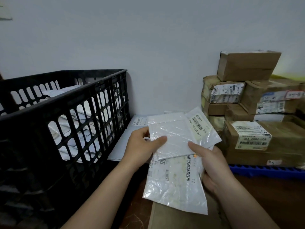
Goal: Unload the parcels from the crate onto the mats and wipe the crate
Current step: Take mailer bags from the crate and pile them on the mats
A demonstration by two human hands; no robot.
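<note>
**parcel_q:** anyone able to read anything off these parcels?

**boxwatcher:** a bit. The sticker on the white mailer, centre of the frame, says "010-010-L30 551" next to a barcode. There's a small green logo on it too, way too tiny to read.

**parcel_q:** and the boxes on the right?

**boxwatcher:** the big label on the low cardboard box at the right reads something like "507-P802 T70" over a barcode. The crumpled label on the taped box higher up starts "502-A0", rest is mush. The lower mailer, bottom centre, shows big digits like "96", half covered, plus barcodes. The small label on the flat envelope by the crate is unreadable.
</note>
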